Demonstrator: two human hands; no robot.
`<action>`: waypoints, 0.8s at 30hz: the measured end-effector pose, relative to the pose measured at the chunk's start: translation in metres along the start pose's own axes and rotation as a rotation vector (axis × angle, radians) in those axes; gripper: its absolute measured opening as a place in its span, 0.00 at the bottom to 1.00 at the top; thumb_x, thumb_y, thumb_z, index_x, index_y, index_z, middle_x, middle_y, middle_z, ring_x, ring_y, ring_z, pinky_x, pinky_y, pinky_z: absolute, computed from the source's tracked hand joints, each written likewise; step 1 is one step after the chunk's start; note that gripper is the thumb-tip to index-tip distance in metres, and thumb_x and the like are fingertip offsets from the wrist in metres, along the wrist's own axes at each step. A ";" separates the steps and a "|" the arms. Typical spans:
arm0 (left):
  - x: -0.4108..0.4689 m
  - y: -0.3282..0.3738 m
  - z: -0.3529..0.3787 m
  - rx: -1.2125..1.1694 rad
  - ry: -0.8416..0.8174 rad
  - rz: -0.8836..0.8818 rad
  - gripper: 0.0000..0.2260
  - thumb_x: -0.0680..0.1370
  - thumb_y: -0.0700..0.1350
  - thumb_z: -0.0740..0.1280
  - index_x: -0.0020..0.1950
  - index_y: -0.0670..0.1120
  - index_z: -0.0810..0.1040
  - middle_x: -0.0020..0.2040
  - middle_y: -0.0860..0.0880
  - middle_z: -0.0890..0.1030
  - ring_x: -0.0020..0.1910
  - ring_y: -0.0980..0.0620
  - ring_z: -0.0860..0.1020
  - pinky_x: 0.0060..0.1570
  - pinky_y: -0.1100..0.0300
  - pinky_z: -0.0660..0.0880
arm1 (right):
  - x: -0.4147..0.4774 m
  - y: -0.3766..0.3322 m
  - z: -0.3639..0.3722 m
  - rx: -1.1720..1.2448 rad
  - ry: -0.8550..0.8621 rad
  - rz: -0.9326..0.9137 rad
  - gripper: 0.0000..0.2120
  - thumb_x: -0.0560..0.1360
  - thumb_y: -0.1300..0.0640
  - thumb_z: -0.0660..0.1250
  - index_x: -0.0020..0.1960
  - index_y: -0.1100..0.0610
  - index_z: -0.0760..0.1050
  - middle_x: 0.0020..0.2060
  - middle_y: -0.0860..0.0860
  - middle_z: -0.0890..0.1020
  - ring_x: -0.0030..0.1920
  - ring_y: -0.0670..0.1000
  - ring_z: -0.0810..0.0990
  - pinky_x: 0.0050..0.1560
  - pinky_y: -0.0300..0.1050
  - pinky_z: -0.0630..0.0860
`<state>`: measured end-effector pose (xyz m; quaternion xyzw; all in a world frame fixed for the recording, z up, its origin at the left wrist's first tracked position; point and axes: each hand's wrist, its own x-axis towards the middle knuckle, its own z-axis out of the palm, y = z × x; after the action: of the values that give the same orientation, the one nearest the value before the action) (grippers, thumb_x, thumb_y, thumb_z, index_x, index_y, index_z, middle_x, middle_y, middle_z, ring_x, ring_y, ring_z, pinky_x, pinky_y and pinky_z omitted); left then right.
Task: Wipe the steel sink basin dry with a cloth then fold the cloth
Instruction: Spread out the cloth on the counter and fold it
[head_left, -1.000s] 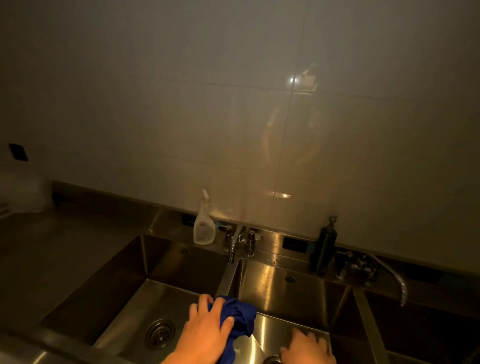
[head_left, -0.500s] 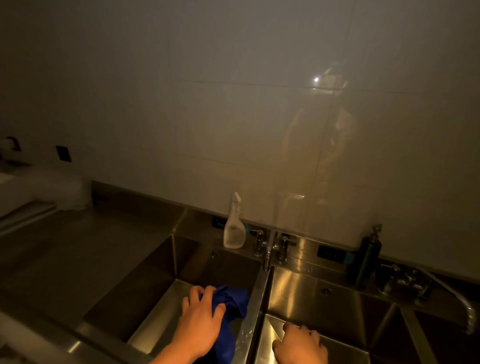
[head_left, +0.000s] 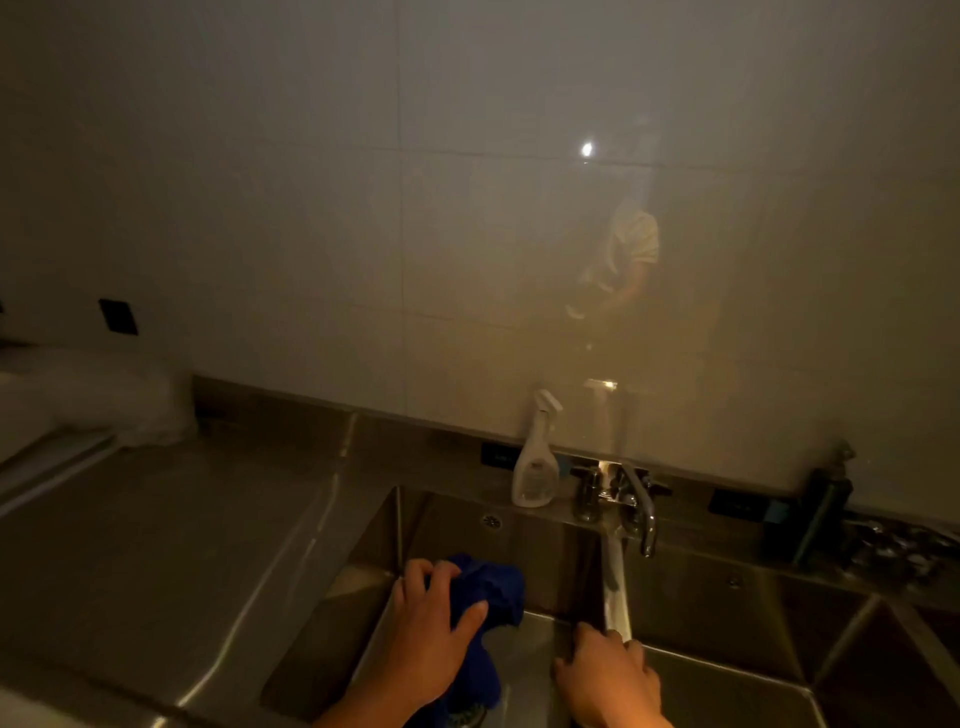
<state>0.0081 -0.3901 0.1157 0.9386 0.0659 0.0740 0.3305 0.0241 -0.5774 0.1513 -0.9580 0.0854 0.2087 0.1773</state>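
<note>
The scene is dim. My left hand (head_left: 431, 639) presses a bunched blue cloth (head_left: 488, 597) down inside the left steel sink basin (head_left: 457, 525), near its left wall. Part of the cloth trails under my wrist toward the drain at the bottom edge. My right hand (head_left: 608, 680) rests, fingers curled, on the steel divider (head_left: 615, 582) between the left basin and the middle basin (head_left: 727, 618); it holds nothing loose.
A white spray bottle (head_left: 535, 462) stands on the back ledge beside the chrome tap (head_left: 623, 499). A dark pump bottle (head_left: 826, 504) stands at the right. A steel counter (head_left: 156, 545) stretches left, with pale wrapped items (head_left: 83, 395) at the far left. Tiled wall behind.
The view has swung left, so the sink sits further right in frame. My left hand and the cloth have slid toward the basin's left wall. My right hand stays on the divider.
</note>
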 end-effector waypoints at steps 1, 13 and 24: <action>0.002 -0.009 -0.008 -0.015 -0.009 0.015 0.18 0.77 0.58 0.62 0.63 0.54 0.65 0.61 0.52 0.61 0.62 0.52 0.63 0.64 0.59 0.64 | -0.005 -0.013 0.005 0.004 0.001 0.001 0.29 0.75 0.43 0.61 0.74 0.46 0.60 0.74 0.51 0.63 0.74 0.57 0.57 0.73 0.57 0.57; 0.041 -0.053 -0.046 -0.098 -0.026 0.125 0.20 0.69 0.58 0.72 0.53 0.57 0.66 0.56 0.55 0.61 0.58 0.56 0.62 0.60 0.61 0.65 | 0.009 -0.077 0.019 0.002 0.054 -0.053 0.25 0.77 0.44 0.59 0.72 0.47 0.62 0.71 0.52 0.65 0.72 0.57 0.60 0.72 0.54 0.62; 0.074 -0.078 -0.082 -0.204 0.046 0.184 0.24 0.61 0.63 0.74 0.48 0.60 0.65 0.54 0.61 0.60 0.57 0.57 0.67 0.58 0.62 0.68 | 0.046 -0.144 0.018 0.771 -0.247 -0.627 0.35 0.70 0.63 0.72 0.70 0.42 0.62 0.65 0.43 0.71 0.63 0.42 0.74 0.58 0.37 0.75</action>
<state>0.0593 -0.2666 0.1370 0.9003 -0.0209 0.1319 0.4143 0.0932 -0.4417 0.1597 -0.7706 -0.1568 0.2104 0.5808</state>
